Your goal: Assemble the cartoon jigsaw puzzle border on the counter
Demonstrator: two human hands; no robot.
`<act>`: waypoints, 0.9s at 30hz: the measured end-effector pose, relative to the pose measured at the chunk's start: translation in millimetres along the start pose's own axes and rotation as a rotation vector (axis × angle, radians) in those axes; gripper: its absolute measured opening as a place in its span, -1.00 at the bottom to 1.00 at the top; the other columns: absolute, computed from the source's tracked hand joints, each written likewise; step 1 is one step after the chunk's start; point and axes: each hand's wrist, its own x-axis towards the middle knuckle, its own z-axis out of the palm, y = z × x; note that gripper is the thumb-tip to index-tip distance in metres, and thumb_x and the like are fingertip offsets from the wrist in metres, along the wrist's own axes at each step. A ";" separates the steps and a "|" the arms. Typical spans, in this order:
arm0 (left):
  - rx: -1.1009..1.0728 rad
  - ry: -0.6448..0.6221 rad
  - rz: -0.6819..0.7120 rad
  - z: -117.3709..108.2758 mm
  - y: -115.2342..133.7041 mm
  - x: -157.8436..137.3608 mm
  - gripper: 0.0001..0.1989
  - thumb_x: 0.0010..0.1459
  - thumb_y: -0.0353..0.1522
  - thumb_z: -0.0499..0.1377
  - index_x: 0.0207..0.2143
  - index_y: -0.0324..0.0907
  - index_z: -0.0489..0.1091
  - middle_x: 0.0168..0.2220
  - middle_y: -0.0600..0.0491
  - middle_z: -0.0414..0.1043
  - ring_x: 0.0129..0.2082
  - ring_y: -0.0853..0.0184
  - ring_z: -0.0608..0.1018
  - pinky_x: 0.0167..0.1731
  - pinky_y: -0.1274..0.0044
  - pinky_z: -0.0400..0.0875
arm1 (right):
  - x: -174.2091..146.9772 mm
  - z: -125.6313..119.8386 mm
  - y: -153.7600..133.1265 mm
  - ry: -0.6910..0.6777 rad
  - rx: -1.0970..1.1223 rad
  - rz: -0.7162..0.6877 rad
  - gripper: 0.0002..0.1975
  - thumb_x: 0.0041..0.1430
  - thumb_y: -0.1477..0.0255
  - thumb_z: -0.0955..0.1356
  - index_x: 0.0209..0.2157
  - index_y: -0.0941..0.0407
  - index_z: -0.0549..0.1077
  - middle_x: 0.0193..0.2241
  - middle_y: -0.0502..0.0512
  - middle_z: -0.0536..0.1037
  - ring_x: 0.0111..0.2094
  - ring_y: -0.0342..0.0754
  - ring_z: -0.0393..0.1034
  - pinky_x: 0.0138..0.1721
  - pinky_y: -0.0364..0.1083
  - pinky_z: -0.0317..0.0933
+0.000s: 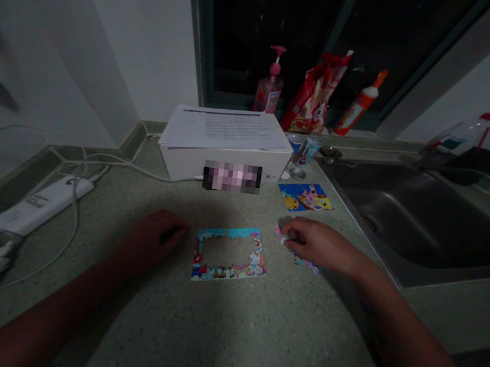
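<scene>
A jigsaw puzzle (228,274) with a colourful cartoon border lies on the counter, its middle open to bare countertop. My left hand (154,235) rests just left of it, fingers curled in and thumb near the forefinger; nothing shows in its grasp. To the right of the puzzle, my right hand (310,240) is lowered over a small heap of loose puzzle pieces (306,265), partly covering them. Thumb and forefinger pinch at a pale pink puzzle piece (283,238). Behind this hand lies a blue and yellow cartoon picture (306,197).
A white box (185,160) topped with printed papers (229,130) stands behind the puzzle, a pixelated phone-like object leaning on it. Cans (309,150) stand beside the box. A steel sink (429,226) lies right; a power strip (44,202) with cables lies left. Bottles line the windowsill.
</scene>
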 end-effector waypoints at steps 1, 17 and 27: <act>0.004 -0.002 -0.003 -0.1 0.3 -0.1 -0.75 0.41 -0.23 0.13 -0.17 -0.06 0.61 -0.18 -0.05 0.67 -0.16 0.09 0.66 -0.01 0.18 0.62 | 0.0 -0.1 -0.2 -0.003 0.004 -0.004 -0.79 0.34 0.44 0.40 -0.03 0.08 0.60 -0.25 0.10 0.68 -0.29 0.02 0.52 -0.23 -0.02 0.27; 0.028 -0.006 0.006 -0.3 0.1 -0.5 -0.76 0.43 -0.25 0.12 -0.14 -0.06 0.60 -0.16 -0.05 0.68 -0.13 0.10 0.68 0.01 0.19 0.62 | 2.5 5.9 3.2 0.030 -0.004 -0.021 -0.85 0.26 0.47 0.43 -0.12 0.07 0.56 -0.21 0.14 0.66 -0.25 0.06 0.53 -0.18 -0.01 0.28; 0.014 0.014 0.008 1.5 -1.5 -0.5 -0.77 0.41 -0.24 0.12 -0.17 0.01 0.59 -0.18 -0.04 0.68 -0.16 0.08 0.68 -0.02 0.18 0.64 | 2.4 5.2 0.3 0.050 0.011 -0.004 -0.88 0.24 0.48 0.44 -0.17 0.05 0.57 -0.26 0.11 0.66 -0.28 0.06 0.53 -0.22 -0.02 0.24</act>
